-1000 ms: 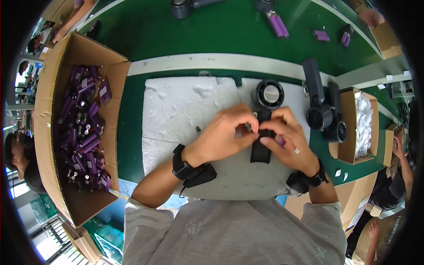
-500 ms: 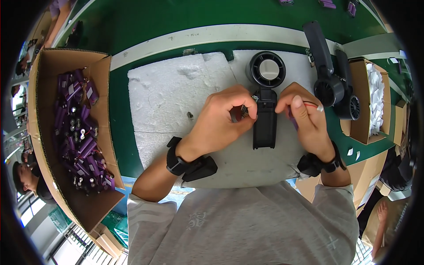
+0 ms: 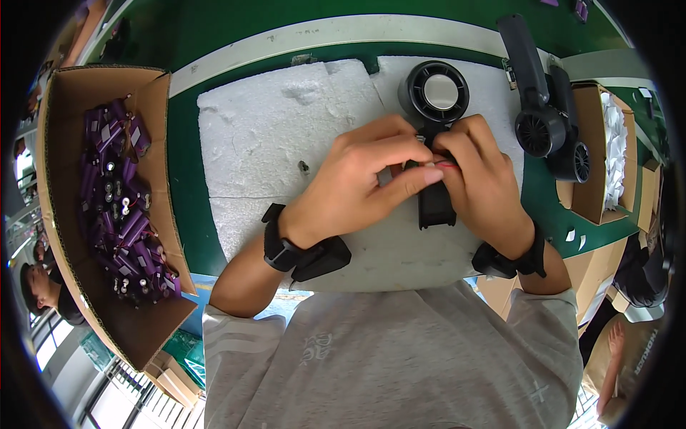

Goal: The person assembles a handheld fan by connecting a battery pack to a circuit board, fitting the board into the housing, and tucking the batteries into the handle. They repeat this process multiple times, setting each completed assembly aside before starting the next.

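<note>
A black handheld fan (image 3: 437, 209) lies in front of me, its open handle toward me and its round head (image 3: 434, 91) away from me. My left hand (image 3: 357, 175) is closed, thumb and index fingertips pinched over the handle at a red wire (image 3: 446, 164). My right hand (image 3: 487, 182) is closed beside it, and the wire runs between its fingers and the left fingertips. The purple battery cell, seen in the right hand earlier, is now hidden by that hand. The wire's end and the handle's upper part are covered by fingers.
White foam sheets (image 3: 264, 136) lie under the work on the green table (image 3: 193, 171). A cardboard box (image 3: 158, 214) of purple battery cells (image 3: 132, 229) stands left. To the right are two more fans (image 3: 539, 132) and a box (image 3: 582, 143) with white pieces (image 3: 614, 150).
My right hand has moved left over the handle to meet my left fingertips. The wire with its white connector, which stuck out above the right hand, is now between the hands.
</note>
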Demonstrator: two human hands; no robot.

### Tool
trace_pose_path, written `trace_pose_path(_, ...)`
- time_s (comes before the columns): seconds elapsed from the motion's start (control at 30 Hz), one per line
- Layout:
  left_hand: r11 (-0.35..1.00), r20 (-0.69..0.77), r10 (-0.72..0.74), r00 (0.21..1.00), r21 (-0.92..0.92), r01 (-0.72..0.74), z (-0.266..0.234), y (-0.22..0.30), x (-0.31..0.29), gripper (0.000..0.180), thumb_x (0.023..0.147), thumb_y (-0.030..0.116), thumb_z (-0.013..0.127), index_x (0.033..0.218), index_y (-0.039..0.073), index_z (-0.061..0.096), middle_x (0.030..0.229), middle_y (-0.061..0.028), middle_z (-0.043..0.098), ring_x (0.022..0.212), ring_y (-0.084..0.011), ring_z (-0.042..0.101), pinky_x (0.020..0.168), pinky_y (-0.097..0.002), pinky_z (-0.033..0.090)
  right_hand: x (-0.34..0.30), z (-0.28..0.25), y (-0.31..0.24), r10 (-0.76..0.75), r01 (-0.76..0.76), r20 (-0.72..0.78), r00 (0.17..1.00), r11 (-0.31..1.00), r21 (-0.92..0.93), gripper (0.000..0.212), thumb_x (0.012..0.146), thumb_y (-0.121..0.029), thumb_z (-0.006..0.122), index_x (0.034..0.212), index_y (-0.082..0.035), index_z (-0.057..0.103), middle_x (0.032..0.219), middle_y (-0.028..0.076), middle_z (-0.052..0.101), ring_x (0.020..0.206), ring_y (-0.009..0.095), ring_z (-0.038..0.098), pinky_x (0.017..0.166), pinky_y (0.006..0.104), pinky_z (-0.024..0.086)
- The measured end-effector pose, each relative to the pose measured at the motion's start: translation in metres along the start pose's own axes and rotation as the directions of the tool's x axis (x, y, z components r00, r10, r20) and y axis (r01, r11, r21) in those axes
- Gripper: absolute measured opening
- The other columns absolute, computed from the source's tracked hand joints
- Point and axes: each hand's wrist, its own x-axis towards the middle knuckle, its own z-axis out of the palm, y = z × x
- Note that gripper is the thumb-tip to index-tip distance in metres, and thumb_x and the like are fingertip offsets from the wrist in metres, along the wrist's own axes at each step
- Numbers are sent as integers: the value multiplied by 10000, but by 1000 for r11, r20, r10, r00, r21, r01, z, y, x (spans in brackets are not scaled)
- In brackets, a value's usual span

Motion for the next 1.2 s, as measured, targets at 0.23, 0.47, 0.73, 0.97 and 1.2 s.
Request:
trace_pose_path(0.23, 940, -30, -192, 981, -294, 175, 1, -4, 0, 125, 841, 99, 733, 914, 13, 680, 835, -68, 608, 709, -137, 586, 599, -255, 475, 1, -12, 8, -102, 100, 2, 995, 976, 196, 158, 787, -36, 702, 935, 3, 662, 883, 103, 563, 708, 214, 576, 573, 307, 464)
trace_pose_path(0.47, 892, 38, -255, 966, -378, 250, -6, -3, 0, 118, 835, -26, 694, 951, -6, 682, 908, -50, 597, 797, -109, 555, 658, -229, 437, 8, -14, 10, -89, 89, -13, 996, 970, 225, 149, 750, -103, 776, 858, -24, 709, 800, 69, 559, 605, 173, 564, 505, 288, 446)
trace_pose_path(0.73, 915, 18, -260, 965, -315, 253, -4, -3, -3, 181, 819, -71, 672, 985, -1, 688, 934, -54, 618, 811, -101, 571, 671, -230, 443, 5, -9, 11, -56, 53, 11, 998, 979, 196, 140, 749, -83, 778, 873, -46, 725, 801, 53, 560, 600, 166, 550, 498, 277, 425)
trace_pose_path(0.97, 857, 89, -353, 931, -368, 360, -8, -2, -1, 287, 815, -107, 668, 1083, -3, 672, 976, -51, 637, 922, -119, 612, 789, -247, 513, 3, -11, 12, -9, 3, 23, 1000, 970, 244, 168, 762, -27, 751, 927, -20, 722, 851, 63, 529, 625, 136, 490, 520, 253, 364)
trace_pose_path(1.2, 769, 260, -396, 881, -431, 473, -20, -3, 3, 411, 816, -143, 644, 1205, -14, 620, 1067, -66, 654, 973, -132, 629, 843, -256, 536, 2, -16, 3, -75, 49, 89, 993, 964, 260, 196, 741, -3, 760, 934, -28, 732, 859, 62, 524, 651, 137, 500, 527, 255, 369)
